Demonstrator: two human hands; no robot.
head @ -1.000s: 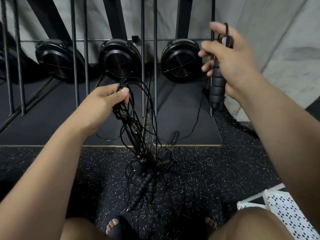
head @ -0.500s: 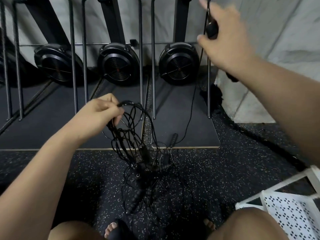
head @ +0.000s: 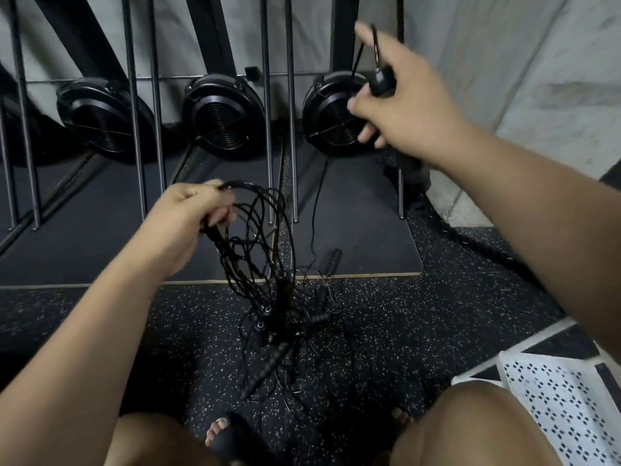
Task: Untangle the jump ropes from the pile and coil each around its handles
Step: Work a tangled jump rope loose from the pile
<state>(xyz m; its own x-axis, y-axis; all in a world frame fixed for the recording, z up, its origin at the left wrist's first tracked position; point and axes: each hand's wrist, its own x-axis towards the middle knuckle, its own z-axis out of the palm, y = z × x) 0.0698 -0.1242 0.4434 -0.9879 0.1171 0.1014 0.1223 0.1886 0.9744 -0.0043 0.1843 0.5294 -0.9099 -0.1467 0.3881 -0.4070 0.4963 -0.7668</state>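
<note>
left hand (head: 188, 216) gripping a bunch of rope loops (head: 255, 230) above the tangled pile (head: 285, 331) on the floor, right hand (head: 403, 112) raised, clasping one handle (head: 381, 83), its cord (head: 319, 183) trailing down to the pile

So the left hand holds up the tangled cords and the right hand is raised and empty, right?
Not empty: the head view shows the raised right hand gripping a black rope handle. The left hand does hold up the tangled cords.
</note>
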